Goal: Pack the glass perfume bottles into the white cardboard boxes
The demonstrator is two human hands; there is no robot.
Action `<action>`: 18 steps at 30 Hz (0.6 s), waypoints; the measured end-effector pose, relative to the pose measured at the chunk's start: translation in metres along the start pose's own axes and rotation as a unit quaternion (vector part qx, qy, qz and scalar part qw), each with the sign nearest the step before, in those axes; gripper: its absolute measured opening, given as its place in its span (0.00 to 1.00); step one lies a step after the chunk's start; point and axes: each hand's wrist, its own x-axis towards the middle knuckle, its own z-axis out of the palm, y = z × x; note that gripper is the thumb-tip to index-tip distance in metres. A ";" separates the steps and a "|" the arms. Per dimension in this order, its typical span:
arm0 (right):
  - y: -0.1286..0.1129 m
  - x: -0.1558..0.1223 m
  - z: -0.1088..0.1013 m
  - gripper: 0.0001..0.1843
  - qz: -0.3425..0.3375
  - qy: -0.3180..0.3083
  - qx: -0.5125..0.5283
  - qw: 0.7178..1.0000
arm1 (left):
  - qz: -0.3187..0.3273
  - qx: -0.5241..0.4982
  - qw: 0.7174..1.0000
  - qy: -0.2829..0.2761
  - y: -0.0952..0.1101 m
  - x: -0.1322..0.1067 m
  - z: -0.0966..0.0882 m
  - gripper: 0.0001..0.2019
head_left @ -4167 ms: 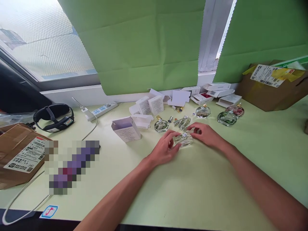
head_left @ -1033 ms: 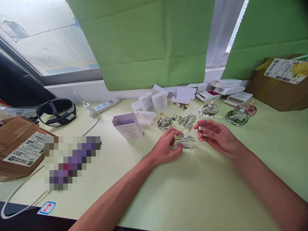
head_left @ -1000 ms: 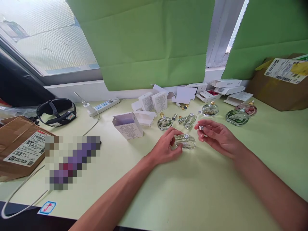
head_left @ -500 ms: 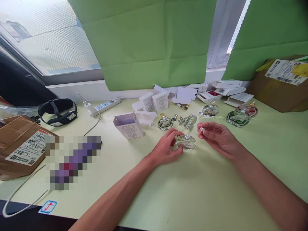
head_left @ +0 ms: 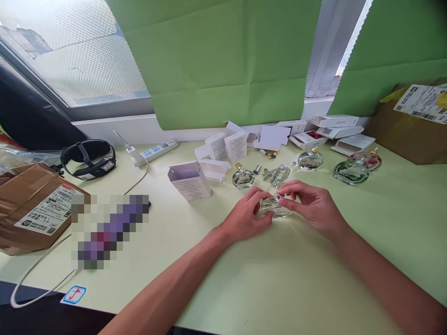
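While cradled, bottle sits between both hands.

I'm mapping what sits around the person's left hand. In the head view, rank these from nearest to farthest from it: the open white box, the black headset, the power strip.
From the left hand:
1. Open white box, just to its left.
2. Power strip, farther back-left near the window sill.
3. Black headset, far left of the table.

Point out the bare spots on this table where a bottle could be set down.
Bare table lies between the forearms, in front of the held bottle, and right of the right hand, below the green bottle. Behind the left hand, white boxes and bottles crowd.
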 end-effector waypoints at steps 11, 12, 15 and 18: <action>-0.001 -0.003 -0.006 0.17 -0.081 -0.044 -0.097 0.991 | 0.007 0.007 1.000 0.011 -0.001 0.001 0.000 0.17; -0.001 -0.003 -0.007 0.19 -0.082 -0.052 -0.111 0.989 | 0.005 0.005 1.000 0.014 -0.002 0.001 0.000 0.16; 0.003 -0.004 -0.007 0.21 -0.079 -0.067 -0.143 0.984 | -0.007 0.004 1.000 0.017 -0.003 0.001 -0.001 0.16; 0.009 -0.003 -0.006 0.22 -0.087 -0.083 -0.159 0.980 | -0.023 0.012 1.000 0.013 -0.003 0.001 -0.002 0.16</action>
